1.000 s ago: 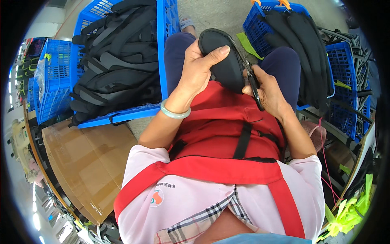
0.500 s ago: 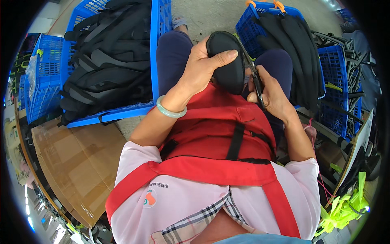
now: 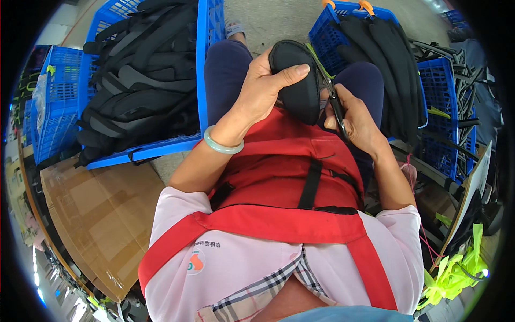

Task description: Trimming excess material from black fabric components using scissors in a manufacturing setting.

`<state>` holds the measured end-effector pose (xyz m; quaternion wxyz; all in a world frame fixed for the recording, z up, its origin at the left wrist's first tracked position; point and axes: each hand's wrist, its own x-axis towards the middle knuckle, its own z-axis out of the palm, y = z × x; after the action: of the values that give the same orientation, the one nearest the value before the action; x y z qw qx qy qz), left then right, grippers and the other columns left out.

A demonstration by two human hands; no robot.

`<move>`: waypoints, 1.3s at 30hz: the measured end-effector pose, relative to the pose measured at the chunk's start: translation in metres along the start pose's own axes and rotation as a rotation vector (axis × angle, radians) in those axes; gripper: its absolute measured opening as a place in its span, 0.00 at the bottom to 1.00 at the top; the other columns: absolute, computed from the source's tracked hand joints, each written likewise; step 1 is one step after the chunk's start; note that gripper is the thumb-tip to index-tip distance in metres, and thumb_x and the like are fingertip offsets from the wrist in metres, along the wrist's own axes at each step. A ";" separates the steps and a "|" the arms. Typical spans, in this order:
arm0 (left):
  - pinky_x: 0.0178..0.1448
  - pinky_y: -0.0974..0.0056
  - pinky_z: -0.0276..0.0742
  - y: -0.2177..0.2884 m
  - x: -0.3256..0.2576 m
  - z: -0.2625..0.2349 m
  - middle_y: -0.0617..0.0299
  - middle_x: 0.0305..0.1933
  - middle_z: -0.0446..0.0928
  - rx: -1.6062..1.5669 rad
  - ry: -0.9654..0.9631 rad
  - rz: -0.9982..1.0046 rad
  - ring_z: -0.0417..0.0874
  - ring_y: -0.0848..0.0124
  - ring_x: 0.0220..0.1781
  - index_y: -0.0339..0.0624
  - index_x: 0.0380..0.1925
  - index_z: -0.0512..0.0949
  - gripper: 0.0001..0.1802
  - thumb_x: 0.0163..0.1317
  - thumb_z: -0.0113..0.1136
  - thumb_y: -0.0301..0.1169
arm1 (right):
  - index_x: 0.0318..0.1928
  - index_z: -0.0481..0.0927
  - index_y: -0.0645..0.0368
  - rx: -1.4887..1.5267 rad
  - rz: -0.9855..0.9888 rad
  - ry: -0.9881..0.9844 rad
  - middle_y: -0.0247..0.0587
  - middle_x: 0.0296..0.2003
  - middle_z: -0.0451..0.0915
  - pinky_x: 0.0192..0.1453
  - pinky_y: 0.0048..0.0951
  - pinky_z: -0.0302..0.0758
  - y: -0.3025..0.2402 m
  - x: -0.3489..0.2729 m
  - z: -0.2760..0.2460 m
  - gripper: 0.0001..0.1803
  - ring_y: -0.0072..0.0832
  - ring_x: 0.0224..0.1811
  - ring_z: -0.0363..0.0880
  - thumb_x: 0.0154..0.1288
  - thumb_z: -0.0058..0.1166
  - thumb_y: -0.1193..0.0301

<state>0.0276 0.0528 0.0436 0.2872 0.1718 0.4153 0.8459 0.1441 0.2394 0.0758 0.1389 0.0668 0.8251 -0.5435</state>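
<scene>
My left hand (image 3: 262,88) grips a rounded black padded piece (image 3: 296,88) above my lap, thumb flat on its face. A seam line runs close to the piece's edge. In my right hand (image 3: 360,122) is a pair of scissors (image 3: 335,101) with dark handles, fingers wrapped round them. The blades point away from me and lie along the piece's right edge. Beside the blades shows a thin yellow-green strip (image 3: 315,52). Whether the blades touch the fabric I cannot tell. A red apron (image 3: 279,177) covers my lap below both hands.
On the left a blue crate (image 3: 203,70) is heaped with black and grey padded strips (image 3: 145,70). Another blue crate (image 3: 322,40) at the far right holds long black padded pieces (image 3: 383,59). Flattened cardboard (image 3: 102,214) lies at the left; yellow-green straps (image 3: 456,273) hang at the lower right.
Both hands keep their hold on the padded piece and the scissors. The scissors have shifted slightly along the edge, and the yellow-green strip beside the blades now shows.
</scene>
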 end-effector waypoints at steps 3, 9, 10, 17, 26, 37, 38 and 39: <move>0.46 0.71 0.78 -0.002 0.001 0.000 0.65 0.38 0.81 -0.013 -0.008 -0.001 0.81 0.77 0.39 0.38 0.43 0.78 0.11 0.61 0.65 0.24 | 0.49 0.69 0.64 -0.109 -0.111 0.041 0.36 0.26 0.69 0.36 0.27 0.67 0.000 -0.002 0.001 0.39 0.25 0.29 0.65 0.48 0.71 0.48; 0.47 0.70 0.78 0.002 0.002 0.001 0.64 0.39 0.81 -0.123 -0.013 -0.024 0.81 0.76 0.40 0.38 0.43 0.78 0.11 0.62 0.64 0.25 | 0.44 0.70 0.66 -0.078 -0.120 0.057 0.41 0.24 0.68 0.35 0.30 0.68 -0.002 0.003 0.010 0.36 0.29 0.27 0.65 0.50 0.70 0.48; 0.47 0.70 0.78 0.002 0.002 0.000 0.64 0.39 0.81 -0.123 -0.013 -0.023 0.81 0.76 0.40 0.38 0.43 0.78 0.11 0.62 0.64 0.25 | 0.44 0.71 0.65 -0.014 -0.075 0.039 0.40 0.24 0.68 0.35 0.30 0.68 0.002 0.004 0.010 0.35 0.28 0.28 0.65 0.51 0.69 0.48; 0.47 0.69 0.78 0.003 0.000 -0.001 0.65 0.40 0.80 -0.123 0.029 0.001 0.80 0.77 0.41 0.38 0.44 0.77 0.10 0.64 0.62 0.28 | 0.46 0.71 0.61 -0.001 -0.090 0.053 0.27 0.24 0.67 0.28 0.18 0.61 0.002 0.005 0.006 0.34 0.15 0.24 0.62 0.53 0.67 0.46; 0.47 0.70 0.77 0.007 0.001 -0.001 0.66 0.41 0.80 -0.140 0.092 0.029 0.80 0.77 0.42 0.40 0.45 0.77 0.09 0.66 0.61 0.29 | 0.48 0.67 0.64 -0.216 0.015 0.122 0.45 0.28 0.70 0.37 0.34 0.71 -0.005 -0.001 0.012 0.40 0.39 0.29 0.70 0.47 0.72 0.48; 0.48 0.69 0.77 0.005 -0.004 0.010 0.65 0.41 0.80 -0.202 0.198 0.032 0.80 0.77 0.42 0.40 0.43 0.77 0.08 0.67 0.59 0.30 | 0.44 0.68 0.64 -0.600 -0.121 0.467 0.51 0.25 0.76 0.35 0.42 0.75 -0.005 0.009 0.028 0.36 0.50 0.30 0.79 0.49 0.69 0.48; 0.48 0.70 0.77 0.004 -0.004 0.009 0.65 0.41 0.80 -0.195 0.194 0.030 0.80 0.77 0.42 0.39 0.43 0.77 0.08 0.67 0.59 0.29 | 0.42 0.69 0.64 -0.582 -0.029 0.414 0.51 0.23 0.75 0.35 0.42 0.74 -0.008 0.009 0.027 0.35 0.50 0.29 0.79 0.49 0.69 0.48; 0.48 0.70 0.77 0.002 -0.004 0.009 0.65 0.41 0.80 -0.188 0.191 0.027 0.80 0.77 0.42 0.39 0.42 0.77 0.07 0.67 0.59 0.29 | 0.42 0.69 0.64 -0.582 -0.027 0.416 0.51 0.23 0.75 0.35 0.42 0.74 -0.006 0.010 0.027 0.35 0.50 0.29 0.79 0.49 0.69 0.48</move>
<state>0.0343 0.0548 0.0507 0.2497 0.0685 0.3570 0.8975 0.1373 0.2121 0.0686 -0.0259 0.1229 0.9569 -0.2621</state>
